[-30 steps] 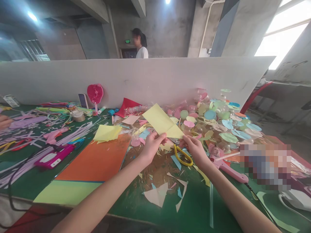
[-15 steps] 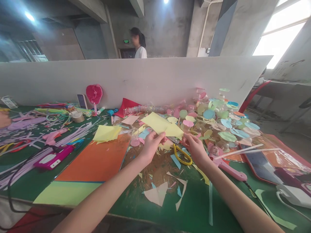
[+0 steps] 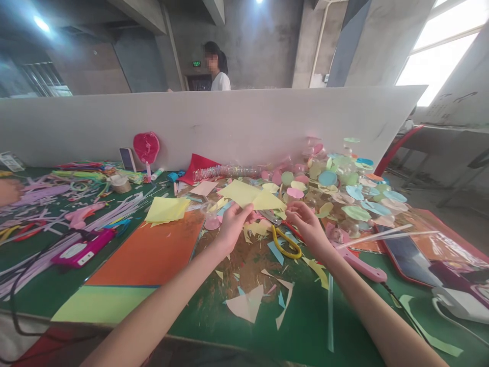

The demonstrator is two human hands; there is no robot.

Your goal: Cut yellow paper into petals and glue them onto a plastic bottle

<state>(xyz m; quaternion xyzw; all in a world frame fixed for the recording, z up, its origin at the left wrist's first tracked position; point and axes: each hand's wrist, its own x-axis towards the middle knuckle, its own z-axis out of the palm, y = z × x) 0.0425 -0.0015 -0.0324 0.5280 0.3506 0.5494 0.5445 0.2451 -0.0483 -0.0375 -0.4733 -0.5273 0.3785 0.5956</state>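
Note:
A pale yellow sheet of paper (image 3: 241,193), with a folded-over part at its right, is held up above the middle of the table. My left hand (image 3: 237,224) pinches its lower edge between thumb and fingers. At the paper's right corner, the fingers of my right hand (image 3: 307,224) are closed; the fingertips are partly hidden. Scissors (image 3: 286,248) with a yellow handle loop and some red lie just below, between my hands. A stack of yellow paper pieces (image 3: 167,209) rests on orange sheets (image 3: 148,250) to my left.
Paper discs on clear cups (image 3: 359,214) are heaped at the back right, near a pink glue gun (image 3: 362,266) and a phone (image 3: 408,257). Paper scraps (image 3: 246,304) litter the front. Left are a magenta device (image 3: 83,248) and another person's hand (image 3: 9,191). A white partition (image 3: 237,122) stands behind.
The yellow paper and both hands have shifted slightly left and down. The paper's folded part looks flatter, and more of the scissors shows beneath it. The hand at far left has moved slightly inward.

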